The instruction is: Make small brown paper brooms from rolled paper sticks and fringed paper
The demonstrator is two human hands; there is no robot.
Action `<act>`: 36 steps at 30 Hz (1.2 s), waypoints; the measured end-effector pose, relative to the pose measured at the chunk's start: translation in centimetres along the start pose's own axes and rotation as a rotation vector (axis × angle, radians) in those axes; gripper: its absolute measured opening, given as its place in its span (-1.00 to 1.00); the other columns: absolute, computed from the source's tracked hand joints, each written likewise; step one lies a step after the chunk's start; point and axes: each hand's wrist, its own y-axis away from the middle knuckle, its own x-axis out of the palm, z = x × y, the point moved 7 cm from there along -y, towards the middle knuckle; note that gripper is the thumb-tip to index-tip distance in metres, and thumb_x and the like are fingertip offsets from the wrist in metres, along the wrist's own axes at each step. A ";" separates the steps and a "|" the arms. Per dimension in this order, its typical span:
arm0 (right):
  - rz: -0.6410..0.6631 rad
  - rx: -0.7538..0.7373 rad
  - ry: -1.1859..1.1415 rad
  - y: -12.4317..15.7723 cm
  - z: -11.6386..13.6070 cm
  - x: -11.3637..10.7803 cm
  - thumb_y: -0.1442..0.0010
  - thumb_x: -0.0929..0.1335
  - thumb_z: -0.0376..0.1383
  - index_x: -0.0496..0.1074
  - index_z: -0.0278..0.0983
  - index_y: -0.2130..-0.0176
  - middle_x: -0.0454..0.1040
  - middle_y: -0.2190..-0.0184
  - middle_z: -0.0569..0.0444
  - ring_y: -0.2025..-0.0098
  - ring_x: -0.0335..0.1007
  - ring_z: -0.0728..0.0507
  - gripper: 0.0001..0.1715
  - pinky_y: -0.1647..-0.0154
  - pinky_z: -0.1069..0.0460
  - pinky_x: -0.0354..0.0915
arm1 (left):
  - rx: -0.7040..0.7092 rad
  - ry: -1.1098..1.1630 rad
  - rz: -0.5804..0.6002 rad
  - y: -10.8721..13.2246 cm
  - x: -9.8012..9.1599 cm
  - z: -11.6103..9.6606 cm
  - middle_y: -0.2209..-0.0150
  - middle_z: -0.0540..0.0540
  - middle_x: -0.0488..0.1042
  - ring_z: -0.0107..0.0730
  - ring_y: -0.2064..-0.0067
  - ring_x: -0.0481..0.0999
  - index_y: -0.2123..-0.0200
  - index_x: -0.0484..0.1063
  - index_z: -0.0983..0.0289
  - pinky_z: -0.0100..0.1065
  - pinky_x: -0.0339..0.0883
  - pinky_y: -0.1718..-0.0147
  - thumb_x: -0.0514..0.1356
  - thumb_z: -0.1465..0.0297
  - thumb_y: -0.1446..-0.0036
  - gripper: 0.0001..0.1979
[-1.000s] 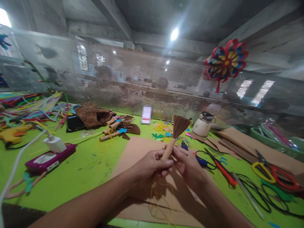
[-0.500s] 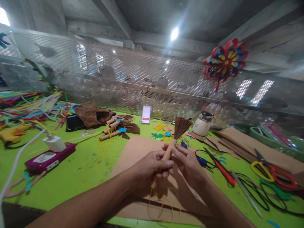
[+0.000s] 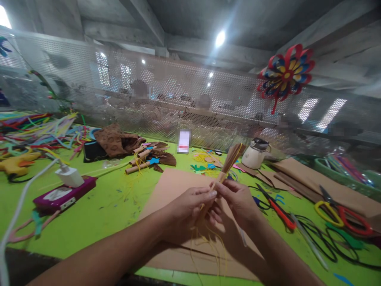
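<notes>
Between my two hands is a small paper broom (image 3: 232,159), with a pleated brown head and a rolled tan paper handle. It tilts up and to the right. My left hand (image 3: 190,206) is closed around the lower handle. My right hand (image 3: 236,200) pinches the handle just below the pleated head, thumb and fingers together. Thin yellow strands (image 3: 212,242) dangle beneath the hands. Under them lies a sheet of brown cardboard (image 3: 169,186). Several similar paper brooms (image 3: 143,159), one with a blue star, lie in a pile to the back left.
Right of my hands lie a red-handled cutter (image 3: 282,214), scissors (image 3: 342,214) and black cord. A white jug (image 3: 254,155) stands behind, near brown paper (image 3: 321,178). Left are a purple power strip (image 3: 65,194) with a white plug, a yellow glue gun (image 3: 18,165) and colourful strips. A perforated screen (image 3: 166,99) closes the back.
The broom has been turned about its handle, so its fan now shows narrow and edge-on, leaning further right. Both hands have shifted their fingers on the handle.
</notes>
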 end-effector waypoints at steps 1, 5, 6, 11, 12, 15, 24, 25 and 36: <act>-0.028 -0.017 0.033 0.0 0.1 -0.2 -0.01 0.46 -0.08 0.49 -0.33 0.44 0.46 0.54 0.08 0.45 0.36 -0.08 -0.66 0.36 0.01 0.29 | 0.026 -0.029 -0.055 0.1 -0.1 -0.3 0.33 0.17 0.46 -0.39 0.35 0.46 0.27 0.44 0.36 -0.36 0.32 0.33 0.22 0.23 -0.11 -0.72; -0.156 -0.084 0.173 -0.1 0.4 -0.7 0.07 0.48 -0.06 0.35 -0.29 0.58 0.37 0.63 0.16 0.53 0.29 -0.04 -0.60 0.47 0.05 0.23 | 0.102 -0.245 -0.208 0.0 -0.9 -1.0 0.21 0.19 0.46 -0.29 0.23 0.44 0.20 0.44 0.30 -0.36 0.27 0.33 0.27 0.26 -0.05 -0.72; -0.192 -0.100 0.208 -0.2 0.5 -0.8 0.10 0.49 -0.05 0.32 -0.28 0.60 0.34 0.64 0.17 0.55 0.26 -0.03 -0.58 0.50 0.06 0.20 | 0.121 -0.297 -0.227 -0.2 -1.1 -0.9 0.22 0.19 0.47 -0.28 0.23 0.43 0.21 0.45 0.31 -0.36 0.27 0.33 0.27 0.29 -0.03 -0.73; -0.323 -0.151 0.370 -0.4 0.3 -0.8 0.16 0.50 -0.06 0.27 -0.26 0.64 0.26 0.63 0.20 0.57 0.17 -0.01 -0.55 0.54 0.07 0.11 | 0.241 -0.461 -0.300 -1.1 -2.0 0.0 0.34 0.12 0.47 -0.30 0.26 0.39 0.28 0.45 0.34 -0.33 0.26 0.27 0.26 0.45 0.07 -0.79; -0.329 -0.151 0.389 -0.5 0.2 -0.7 0.16 0.50 -0.06 0.26 -0.26 0.65 0.26 0.63 0.19 0.57 0.17 -0.01 -0.55 0.53 0.06 0.12 | 0.239 -0.457 -0.308 -1.2 -2.1 0.2 0.37 0.11 0.46 -0.32 0.30 0.39 0.30 0.44 0.34 -0.34 0.26 0.30 0.24 0.46 0.06 -0.82; -0.310 -0.129 0.404 -0.4 0.1 -0.5 0.11 0.47 -0.01 0.28 -0.26 0.65 0.27 0.65 0.18 0.57 0.17 -0.02 -0.53 0.53 0.05 0.12 | 0.177 -0.387 -0.271 -1.2 -1.8 0.6 0.46 0.08 0.40 -0.42 0.42 0.35 0.36 0.41 0.37 -0.37 0.25 0.38 0.16 0.47 -0.03 -0.91; -0.140 -0.023 0.121 -0.6 -1.0 -1.2 -0.10 0.28 0.15 0.47 -0.33 0.49 0.46 0.49 0.01 0.44 0.33 -0.09 -0.39 0.37 0.00 0.27 | 0.085 -0.118 -0.172 -0.7 -1.5 0.3 0.39 0.14 0.43 -0.41 0.42 0.48 0.32 0.40 0.40 -0.32 0.36 0.29 0.24 0.42 -0.07 -0.85; -0.102 -0.010 0.102 -0.6 -1.1 -1.0 -0.09 0.30 0.14 0.47 -0.33 0.49 0.46 0.50 0.01 0.43 0.34 -0.10 -0.41 0.36 -0.01 0.27 | 0.084 -0.108 -0.174 -0.8 -1.6 0.3 0.38 0.14 0.44 -0.40 0.41 0.49 0.30 0.41 0.40 -0.32 0.37 0.29 0.24 0.42 -0.07 -0.85; 0.272 0.322 -0.398 2.4 -4.6 5.8 -0.08 0.43 -0.10 0.36 -0.17 0.02 0.50 0.47 0.10 0.49 0.39 -0.06 -0.52 0.44 0.02 0.28 | 0.270 0.100 -0.421 -0.5 -4.9 -3.1 0.33 0.22 0.53 -0.35 0.35 0.55 0.31 0.39 0.38 -0.33 0.45 0.28 0.11 0.51 -0.19 -0.93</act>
